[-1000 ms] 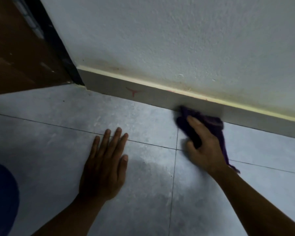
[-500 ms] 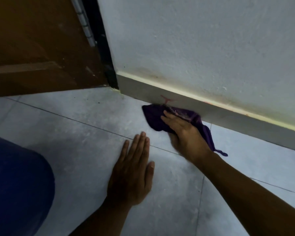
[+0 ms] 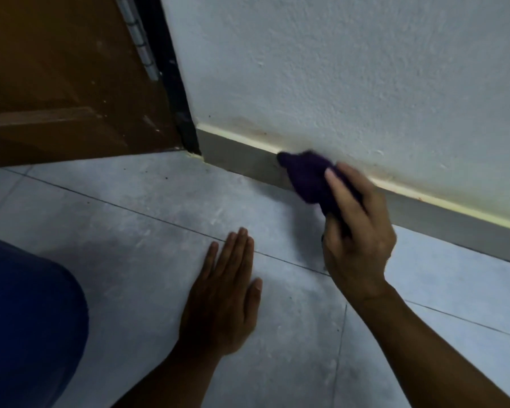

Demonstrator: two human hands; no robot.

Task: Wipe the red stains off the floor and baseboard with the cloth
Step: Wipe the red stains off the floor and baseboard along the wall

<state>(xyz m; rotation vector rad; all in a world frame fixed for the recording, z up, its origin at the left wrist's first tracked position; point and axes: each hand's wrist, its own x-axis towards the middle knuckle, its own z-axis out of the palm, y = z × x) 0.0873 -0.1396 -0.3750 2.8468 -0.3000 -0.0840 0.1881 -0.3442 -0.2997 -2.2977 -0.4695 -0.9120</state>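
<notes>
A: Surface first, quick.
B: Floor (image 3: 130, 231) is pale grey tile, mottled finish, thin dark grout lines running diagonally. Grey baseboard (image 3: 242, 160) runs along a white rough-textured wall (image 3: 336, 69), cream bead along its top edge. Brown wooden door (image 3: 56, 83) at upper left, metal hinge (image 3: 139, 39) on its edge, black door frame (image 3: 174, 83) between door and wall.
A: Cloth?
B: Purple cloth (image 3: 306, 178), bunched into a soft lump, blurred, pressed against the baseboard face and its top edge, right of the door frame.
A: Hands?
B: Right hand (image 3: 357, 237) is closed around the cloth, fingers wrapped over it, thumb on top. Left hand (image 3: 224, 304) lies flat on the tile, palm down, fingers straight and together, holding nothing, just beside the right hand.
A: Stains?
B: Faint reddish specks on the cream bead right of the right hand; brownish smudge on the wall above the baseboard near the door frame. Can't tell what's under the cloth.
A: Anything else?
B: Dark blue fabric (image 3: 27, 319), rounded shape, lower left corner.
</notes>
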